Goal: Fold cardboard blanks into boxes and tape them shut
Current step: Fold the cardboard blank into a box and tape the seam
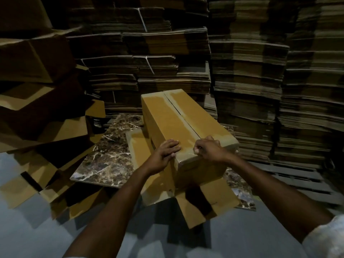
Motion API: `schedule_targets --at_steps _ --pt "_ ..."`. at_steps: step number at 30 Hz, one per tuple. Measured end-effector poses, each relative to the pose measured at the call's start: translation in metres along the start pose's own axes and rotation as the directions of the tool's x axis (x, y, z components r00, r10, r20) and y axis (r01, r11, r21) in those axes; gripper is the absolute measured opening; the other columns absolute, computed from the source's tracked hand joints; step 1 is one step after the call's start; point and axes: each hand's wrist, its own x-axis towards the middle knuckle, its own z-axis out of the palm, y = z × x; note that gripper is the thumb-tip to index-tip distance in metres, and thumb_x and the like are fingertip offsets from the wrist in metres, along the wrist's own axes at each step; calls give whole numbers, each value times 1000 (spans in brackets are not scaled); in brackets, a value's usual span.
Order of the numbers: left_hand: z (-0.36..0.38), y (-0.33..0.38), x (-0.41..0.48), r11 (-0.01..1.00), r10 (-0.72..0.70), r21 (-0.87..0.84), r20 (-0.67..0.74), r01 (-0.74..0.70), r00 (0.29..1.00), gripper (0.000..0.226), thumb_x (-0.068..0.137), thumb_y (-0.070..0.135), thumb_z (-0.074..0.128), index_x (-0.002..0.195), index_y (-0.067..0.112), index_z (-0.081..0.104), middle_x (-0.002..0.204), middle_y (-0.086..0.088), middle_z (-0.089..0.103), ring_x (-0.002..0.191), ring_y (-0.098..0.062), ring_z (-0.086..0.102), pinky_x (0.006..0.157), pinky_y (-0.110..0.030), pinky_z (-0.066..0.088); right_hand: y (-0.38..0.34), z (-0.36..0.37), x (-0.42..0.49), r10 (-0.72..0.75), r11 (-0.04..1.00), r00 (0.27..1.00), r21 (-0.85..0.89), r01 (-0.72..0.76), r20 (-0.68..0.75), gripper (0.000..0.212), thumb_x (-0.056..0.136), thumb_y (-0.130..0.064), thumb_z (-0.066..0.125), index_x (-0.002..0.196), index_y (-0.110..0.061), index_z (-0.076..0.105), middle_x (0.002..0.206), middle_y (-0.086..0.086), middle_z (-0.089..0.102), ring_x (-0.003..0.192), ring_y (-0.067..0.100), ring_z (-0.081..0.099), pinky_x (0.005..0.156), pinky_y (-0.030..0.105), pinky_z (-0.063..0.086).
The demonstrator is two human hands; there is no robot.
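Long brown cardboard box (167,118): likely light, stiff; lift by end edges. Left hand (165,151) flat atop; right hand (208,150) curled, grip unclear.

Box (175,120) on slab (109,146), stacked blanks (247,71) behind.

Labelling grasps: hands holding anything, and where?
Left hand presses flat atop the brown cardboard box, near end; right hand curls at its near edge, grip unclear.

Warehouse: walls of stacked flat cardboard blanks (242,75).
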Motion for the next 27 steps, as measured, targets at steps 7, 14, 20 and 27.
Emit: schedule_targets --at_steps 7,14,20,27 --pt "-1 -4 4 998 67 -1 -33 -67 997 34 102 7 57 134 13 66 150 2 51 145 -10 34 118 -28 28 -12 -5 7 63 993 994 -104 -54 88 14 99 -38 59 97 -25 59 98 -7 59 112 17 37 84 39 25" --pt "-2 -5 4 997 55 52 -45 -53 997 33 104 14 55 135 21 66 149 16 47 145 1 27 114 -16 22 6 39 -25 71 935 949 352 45 -308 16 95 -27 68 84 -25 56 94 -18 55 104 8 45 91 39 37" --pt "-2 -4 3 999 36 5 -30 -35 999 33 104 15 54 136 16 65 151 11 47 147 -5 25 113 -11 19 -1 36 -35 44 965 889 248 80 -457 13 90 -19 75 99 -24 67 111 -13 59 110 14 47 87 42 47" --pt "-3 -1 4 999 34 -17 -14 -34 999 34 103 12 57 135 16 65 152 5 49 146 -6 28 110 -5 20 -28 5 -43 -142 989 711 -124 77 -688 23 90 -24 75 113 -22 73 115 -3 72 112 22 58 97 40 37"
